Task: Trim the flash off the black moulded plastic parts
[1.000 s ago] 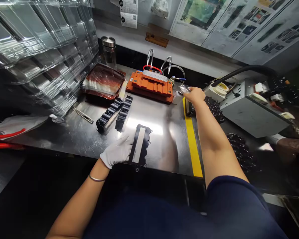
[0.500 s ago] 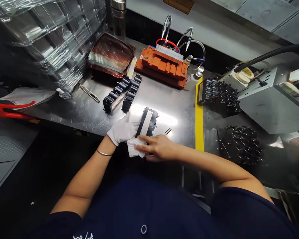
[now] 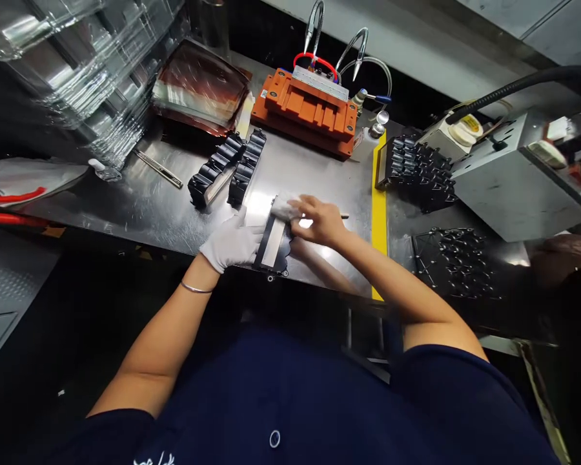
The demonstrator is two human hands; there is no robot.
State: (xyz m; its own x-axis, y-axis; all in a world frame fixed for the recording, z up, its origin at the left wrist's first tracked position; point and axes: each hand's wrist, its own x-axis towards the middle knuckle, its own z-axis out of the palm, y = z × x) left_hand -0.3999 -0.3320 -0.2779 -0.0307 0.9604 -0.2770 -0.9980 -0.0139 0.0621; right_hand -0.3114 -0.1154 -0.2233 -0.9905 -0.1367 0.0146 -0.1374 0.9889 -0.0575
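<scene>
My left hand (image 3: 232,244), in a white glove, lies with fingers stretched out against the left edge of a black plastic part (image 3: 266,240). This part has a pale flat strip along its face and a scalloped right side with small eyelets; it rests at the table's front edge. Bare and bent at the fingers, my right hand (image 3: 323,223) presses a folded white wipe (image 3: 285,208) on the far end of the strip. The wipe is smeared by motion. Two similar black ribbed parts (image 3: 217,169) (image 3: 247,166) lie beyond my left hand.
An orange fixture (image 3: 310,110) with metal hoses stands at the back, beside a small pump bottle (image 3: 376,129). Yellow tape (image 3: 379,226) crosses the table. Right of it are more black parts (image 3: 409,165) and a grey metal box (image 3: 527,181). Wrapped trays (image 3: 87,84) stack at left.
My right hand came from the pump bottle to the black part with the white wipe, then slid it from the near end to the far end. My left hand stays at the part's left edge.
</scene>
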